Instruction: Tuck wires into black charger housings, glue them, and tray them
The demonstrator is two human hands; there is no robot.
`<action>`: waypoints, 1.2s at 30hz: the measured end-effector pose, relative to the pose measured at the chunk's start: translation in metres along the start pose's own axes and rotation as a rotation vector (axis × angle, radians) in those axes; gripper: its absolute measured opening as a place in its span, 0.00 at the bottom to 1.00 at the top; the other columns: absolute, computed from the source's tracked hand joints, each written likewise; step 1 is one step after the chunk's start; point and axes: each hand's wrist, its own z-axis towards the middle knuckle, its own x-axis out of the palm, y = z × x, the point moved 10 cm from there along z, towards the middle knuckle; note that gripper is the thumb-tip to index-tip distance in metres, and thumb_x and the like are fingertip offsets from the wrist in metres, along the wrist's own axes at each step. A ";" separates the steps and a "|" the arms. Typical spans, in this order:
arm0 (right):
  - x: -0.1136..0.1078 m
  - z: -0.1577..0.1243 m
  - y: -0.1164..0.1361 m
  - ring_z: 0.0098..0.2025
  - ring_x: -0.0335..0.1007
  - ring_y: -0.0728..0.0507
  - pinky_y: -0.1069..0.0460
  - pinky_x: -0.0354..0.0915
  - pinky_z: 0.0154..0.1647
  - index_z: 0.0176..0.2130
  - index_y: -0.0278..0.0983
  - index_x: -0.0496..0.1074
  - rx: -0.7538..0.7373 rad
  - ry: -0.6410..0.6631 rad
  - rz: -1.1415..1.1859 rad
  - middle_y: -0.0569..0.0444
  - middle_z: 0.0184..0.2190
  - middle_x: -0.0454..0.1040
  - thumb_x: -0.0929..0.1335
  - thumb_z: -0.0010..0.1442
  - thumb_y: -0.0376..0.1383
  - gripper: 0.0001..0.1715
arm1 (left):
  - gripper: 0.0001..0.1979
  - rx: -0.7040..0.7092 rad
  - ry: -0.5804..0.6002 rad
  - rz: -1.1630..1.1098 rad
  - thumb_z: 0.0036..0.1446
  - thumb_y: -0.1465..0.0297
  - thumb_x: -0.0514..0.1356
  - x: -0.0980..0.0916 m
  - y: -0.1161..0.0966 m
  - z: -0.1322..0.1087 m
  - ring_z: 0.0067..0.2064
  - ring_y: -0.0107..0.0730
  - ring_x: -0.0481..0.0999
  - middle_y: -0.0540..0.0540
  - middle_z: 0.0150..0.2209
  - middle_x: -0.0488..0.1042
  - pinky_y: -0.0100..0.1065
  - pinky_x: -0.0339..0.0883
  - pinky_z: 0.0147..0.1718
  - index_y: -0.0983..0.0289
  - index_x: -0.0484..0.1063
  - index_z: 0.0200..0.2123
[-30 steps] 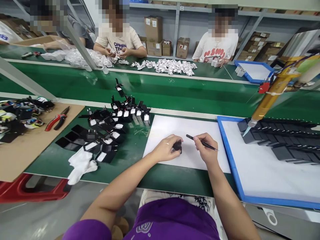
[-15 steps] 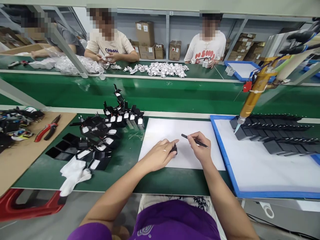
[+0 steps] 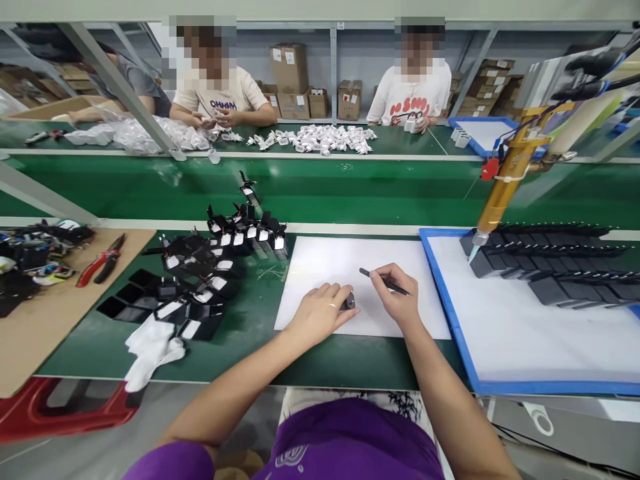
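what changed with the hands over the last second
Little changed: the left hand has closed further over the small black part, hiding more of it. The right hand still grips the thin black tweezers above the white sheet.

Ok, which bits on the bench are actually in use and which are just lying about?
In use: left hand gripping black part; right hand holding tweezers; white sheet.
Lying about: pliers, white cloth, black pile, blue tray, dispenser.

small black part (image 3: pixel 349 302) | on white sheet; black tweezers (image 3: pixel 385 283) | tilted
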 end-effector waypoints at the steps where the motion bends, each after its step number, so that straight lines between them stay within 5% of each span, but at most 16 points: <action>1: 0.000 0.000 0.000 0.25 0.69 0.49 0.54 0.63 0.28 0.29 0.38 0.70 -0.003 0.000 -0.003 0.58 0.23 0.74 0.67 0.59 0.39 0.09 | 0.19 -0.023 -0.003 0.042 0.64 0.57 0.53 0.001 0.000 -0.002 0.41 0.43 0.74 0.58 0.39 0.74 0.39 0.67 0.39 0.64 0.66 0.50; 6: 0.003 -0.001 0.005 0.25 0.68 0.49 0.54 0.62 0.28 0.28 0.38 0.70 -0.023 0.019 -0.011 0.58 0.23 0.73 0.67 0.60 0.40 0.11 | 0.22 -0.099 0.038 0.146 0.61 0.57 0.57 0.005 0.001 -0.006 0.42 0.47 0.74 0.62 0.40 0.74 0.41 0.67 0.38 0.66 0.65 0.51; 12: 0.007 0.002 0.002 0.29 0.67 0.48 0.53 0.64 0.31 0.37 0.39 0.72 -0.125 0.034 -0.187 0.54 0.29 0.71 0.62 0.65 0.42 0.13 | 0.20 -0.116 0.116 -0.057 0.60 0.63 0.58 0.011 0.008 -0.003 0.44 0.48 0.75 0.63 0.44 0.74 0.39 0.68 0.37 0.65 0.61 0.53; 15: 0.022 0.002 -0.017 0.31 0.67 0.45 0.52 0.63 0.29 0.44 0.38 0.73 -0.140 0.145 -0.476 0.49 0.35 0.69 0.59 0.65 0.35 0.15 | 0.23 -0.248 0.031 -0.420 0.60 0.60 0.57 0.010 0.029 -0.007 0.39 0.43 0.76 0.59 0.40 0.73 0.38 0.68 0.36 0.63 0.58 0.55; 18: 0.033 0.001 -0.038 0.38 0.67 0.40 0.50 0.64 0.29 0.47 0.38 0.73 -0.115 0.237 -0.656 0.45 0.37 0.70 0.59 0.60 0.26 0.22 | 0.27 -0.503 -0.066 -1.076 0.59 0.53 0.55 0.024 0.053 -0.019 0.26 0.30 0.71 0.53 0.33 0.70 0.31 0.64 0.25 0.63 0.57 0.56; 21: 0.036 0.001 -0.041 0.42 0.66 0.39 0.49 0.66 0.32 0.48 0.40 0.73 -0.115 0.255 -0.629 0.45 0.38 0.70 0.58 0.58 0.23 0.25 | 0.27 -0.629 -0.100 -1.671 0.58 0.51 0.55 0.039 0.044 -0.026 0.21 0.23 0.63 0.53 0.32 0.70 0.27 0.56 0.19 0.63 0.62 0.53; 24: 0.026 0.002 -0.018 0.37 0.68 0.42 0.48 0.68 0.34 0.48 0.38 0.72 -0.149 0.179 -0.402 0.47 0.38 0.70 0.58 0.61 0.27 0.21 | 0.22 -0.644 -0.070 -1.912 0.61 0.54 0.53 0.040 0.027 -0.029 0.21 0.22 0.61 0.56 0.34 0.71 0.27 0.54 0.18 0.64 0.68 0.49; 28: 0.005 -0.017 0.044 0.35 0.69 0.45 0.49 0.70 0.36 0.46 0.40 0.72 -0.311 0.040 -0.081 0.49 0.38 0.70 0.60 0.64 0.33 0.15 | 0.21 -0.646 -0.075 -1.977 0.64 0.56 0.49 0.041 0.018 -0.028 0.23 0.24 0.62 0.58 0.36 0.71 0.29 0.56 0.20 0.65 0.68 0.50; 31: 0.014 -0.047 0.080 0.42 0.70 0.42 0.47 0.71 0.40 0.48 0.42 0.72 -0.429 0.130 -0.088 0.47 0.42 0.70 0.63 0.62 0.34 0.15 | 0.25 -0.634 -0.202 -1.893 0.62 0.56 0.53 0.039 0.021 -0.026 0.28 0.27 0.68 0.57 0.40 0.72 0.30 0.63 0.26 0.62 0.59 0.58; 36: 0.020 -0.082 0.069 0.53 0.65 0.34 0.38 0.69 0.48 0.55 0.43 0.68 -0.427 0.122 -0.345 0.42 0.53 0.65 0.66 0.61 0.36 0.22 | 0.38 -0.488 -0.226 -1.634 0.62 0.49 0.49 0.030 0.000 -0.022 0.40 0.33 0.75 0.60 0.49 0.71 0.39 0.68 0.42 0.58 0.36 0.67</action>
